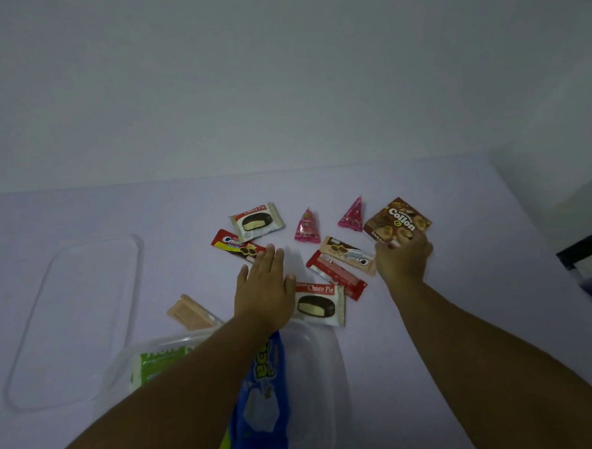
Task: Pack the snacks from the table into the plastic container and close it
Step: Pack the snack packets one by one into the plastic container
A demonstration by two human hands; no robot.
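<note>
The clear plastic container (315, 353) stands near me, holding a green packet (159, 363) and a blue packet (263, 408). Its clear lid (86, 304) lies flat to the left. My left hand (263, 287) stretches out flat with straight fingers, its tips at a red Oreo packet (235, 245). My right hand (404, 261) grips the near edge of a brown Collon box (399, 222). Scattered between them lie two Choco Pie packets (256, 221) (321, 303), two pink triangular sweets (307, 227) (352, 214), a beige Oreo packet (347, 254), a red wafer bar (336, 275) and a peach wafer (191, 312).
A pale table (464, 318) runs back to a plain wall. A dark object with white parts (589, 260) sits at the right table edge.
</note>
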